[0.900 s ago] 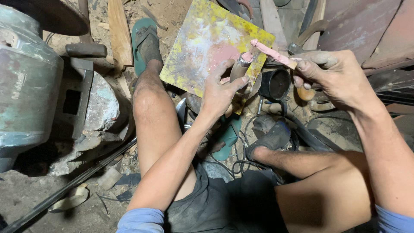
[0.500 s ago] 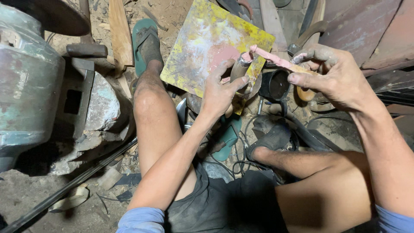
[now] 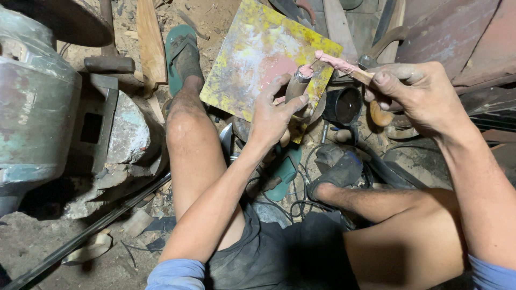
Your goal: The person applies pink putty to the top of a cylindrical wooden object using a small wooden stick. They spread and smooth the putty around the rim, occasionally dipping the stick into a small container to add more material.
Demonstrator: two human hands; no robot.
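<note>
Meanwhile, the left hand [image 3: 275, 114] grips a wooden handle [image 3: 296, 87], and at its two o'clock the right hand [image 3: 419, 91] pinches a pink-smeared stick [image 3: 338, 63].

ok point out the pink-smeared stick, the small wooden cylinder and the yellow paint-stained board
pink-smeared stick [image 3: 336, 63], head view, pink-coated middle of the shaft
small wooden cylinder [image 3: 296, 86], head view, upper side below its pink end
yellow paint-stained board [image 3: 252, 51], head view, bare yellow-white face

Blue sleeves [image 3: 174, 274], dark shorts [image 3: 269, 258], green sandal [image 3: 183, 51]
</note>
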